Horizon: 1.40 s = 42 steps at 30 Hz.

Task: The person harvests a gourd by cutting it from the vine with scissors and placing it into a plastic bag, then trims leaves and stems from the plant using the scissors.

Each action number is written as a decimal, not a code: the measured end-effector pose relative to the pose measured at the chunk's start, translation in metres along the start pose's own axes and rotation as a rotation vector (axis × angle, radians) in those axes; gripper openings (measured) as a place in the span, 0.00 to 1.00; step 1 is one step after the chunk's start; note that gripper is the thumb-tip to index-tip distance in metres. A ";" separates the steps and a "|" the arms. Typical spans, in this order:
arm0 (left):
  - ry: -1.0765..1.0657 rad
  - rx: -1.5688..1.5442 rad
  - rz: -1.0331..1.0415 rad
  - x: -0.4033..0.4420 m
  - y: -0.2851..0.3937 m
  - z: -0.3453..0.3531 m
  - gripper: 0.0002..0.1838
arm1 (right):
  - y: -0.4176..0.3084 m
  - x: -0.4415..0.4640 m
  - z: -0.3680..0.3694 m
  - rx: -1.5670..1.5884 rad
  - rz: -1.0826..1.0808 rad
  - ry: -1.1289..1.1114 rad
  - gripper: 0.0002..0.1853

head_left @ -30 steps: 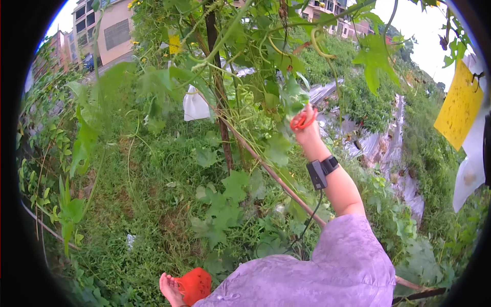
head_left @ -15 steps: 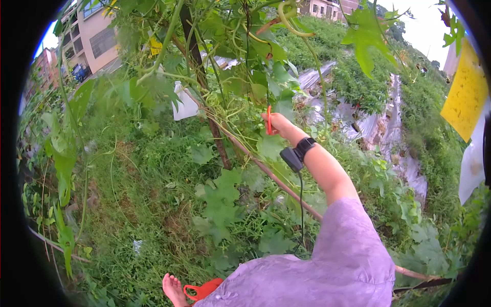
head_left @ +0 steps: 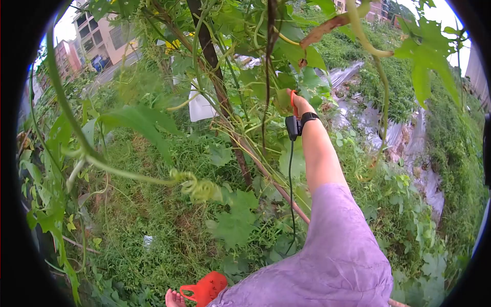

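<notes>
Right hand (head_left: 303, 106): closed round red-handled tool (head_left: 293, 101) — tip hidden among vine leaves (head_left: 311, 79), best sighted first.
Left hand (head_left: 175, 298): beside red bag (head_left: 210, 287) (grip cannot be told).
Dark stake (head_left: 206, 38): left of tool — not to be knocked.

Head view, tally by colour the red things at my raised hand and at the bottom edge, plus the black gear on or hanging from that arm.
Red: 2, a handle at the right hand and a bag-like item
Black: 3, a wristband, a box and a cable
Total: 5
</notes>
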<state>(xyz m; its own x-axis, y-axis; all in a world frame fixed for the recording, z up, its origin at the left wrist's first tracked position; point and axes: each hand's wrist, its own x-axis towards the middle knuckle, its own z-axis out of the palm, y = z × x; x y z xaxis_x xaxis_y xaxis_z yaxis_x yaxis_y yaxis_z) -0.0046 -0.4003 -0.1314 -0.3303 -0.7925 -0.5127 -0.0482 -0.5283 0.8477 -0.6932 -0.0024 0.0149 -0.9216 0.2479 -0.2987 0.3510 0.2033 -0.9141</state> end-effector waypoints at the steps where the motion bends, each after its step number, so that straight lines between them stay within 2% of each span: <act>1: -0.010 0.003 0.003 -0.001 0.000 0.003 0.11 | -0.003 0.004 -0.003 -0.107 0.011 -0.004 0.34; 4: -0.022 0.008 -0.006 -0.008 0.006 0.013 0.10 | 0.006 0.047 -0.003 -0.157 -0.010 -0.033 0.31; 8: -0.029 0.021 -0.068 -0.006 0.014 0.022 0.09 | 0.019 0.080 0.002 0.061 0.039 0.083 0.28; 10: -0.005 0.037 -0.064 -0.003 0.013 0.025 0.09 | 0.032 0.083 -0.004 0.146 -0.034 0.338 0.25; 11: 0.019 0.048 -0.051 0.000 0.013 0.026 0.10 | 0.031 0.054 -0.013 0.288 -0.064 0.439 0.24; 12: 0.013 0.056 -0.054 0.007 0.010 0.025 0.10 | 0.031 0.030 -0.025 0.536 0.034 0.411 0.26; 14: -0.056 0.024 0.024 0.022 0.001 0.021 0.12 | 0.051 0.028 -0.052 0.772 0.188 0.542 0.27; 16: -0.049 0.035 -0.012 0.015 0.009 0.037 0.14 | 0.101 0.075 -0.094 0.699 0.313 0.812 0.28; 18: -0.095 0.034 -0.010 0.022 0.001 0.042 0.14 | 0.134 0.056 -0.132 0.646 0.299 0.900 0.28; 19: -0.106 0.051 -0.022 0.030 -0.005 0.045 0.14 | 0.152 0.049 -0.146 0.814 0.268 0.894 0.27; 22: -0.332 0.143 0.008 0.029 -0.014 0.076 0.11 | 0.145 -0.040 -0.165 0.976 0.195 0.921 0.23; 23: -0.403 0.254 0.037 0.019 -0.015 0.094 0.12 | 0.160 -0.043 -0.174 1.007 0.120 0.884 0.20; 25: -0.652 0.399 0.082 -0.014 -0.016 0.128 0.11 | 0.191 -0.047 -0.193 1.073 -0.027 0.799 0.16; 26: -0.854 0.429 0.109 -0.022 -0.023 0.136 0.12 | 0.163 -0.093 -0.188 1.033 0.060 0.859 0.15; 28: -1.182 0.493 0.141 -0.048 -0.030 0.152 0.13 | 0.162 -0.130 -0.194 1.130 -0.039 0.798 0.17; 29: -1.306 0.512 0.090 -0.062 -0.033 0.157 0.13 | 0.162 -0.146 -0.202 1.065 0.012 0.772 0.17; 30: -1.484 0.570 0.148 -0.071 -0.038 0.159 0.14 | 0.164 -0.162 -0.208 1.099 -0.127 0.726 0.17; 31: -1.628 0.610 0.240 -0.094 -0.028 0.164 0.15 | 0.151 -0.200 -0.208 1.126 -0.178 0.693 0.18; 32: -1.772 0.639 0.388 -0.106 -0.025 0.168 0.16 | 0.146 -0.224 -0.212 1.201 -0.252 0.572 0.19; 33: -1.889 0.698 0.561 -0.121 -0.017 0.171 0.16 | 0.142 -0.248 -0.215 1.153 -0.289 0.562 0.20; 34: -1.990 0.687 0.637 -0.129 -0.014 0.170 0.18 | 0.145 -0.259 -0.226 1.224 -0.367 0.407 0.19; 36: -2.169 0.662 0.777 -0.149 -0.006 0.170 0.20 | 0.133 -0.312 -0.224 1.207 -0.414 0.415 0.19; 38: -2.305 0.637 0.782 -0.170 0.004 0.168 0.20 | 0.134 -0.356 -0.227 1.229 -0.450 0.440 0.18; 40: -2.432 0.590 0.784 -0.189 0.004 0.166 0.21 | 0.140 -0.397 -0.238 1.238 -0.570 0.289 0.17; 42: -2.580 0.523 0.759 -0.212 -0.001 0.161 0.22 | 0.151 -0.430 -0.256 1.208 -0.610 0.381 0.16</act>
<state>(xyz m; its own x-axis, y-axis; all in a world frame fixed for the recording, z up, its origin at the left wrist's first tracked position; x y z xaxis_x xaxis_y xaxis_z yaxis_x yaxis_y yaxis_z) -0.0862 -0.1822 -0.0018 -0.1506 0.9423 0.2991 0.5141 -0.1838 0.8378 -0.2017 0.1640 0.0753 -0.7061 0.6943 0.1388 -0.6187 -0.5097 -0.5978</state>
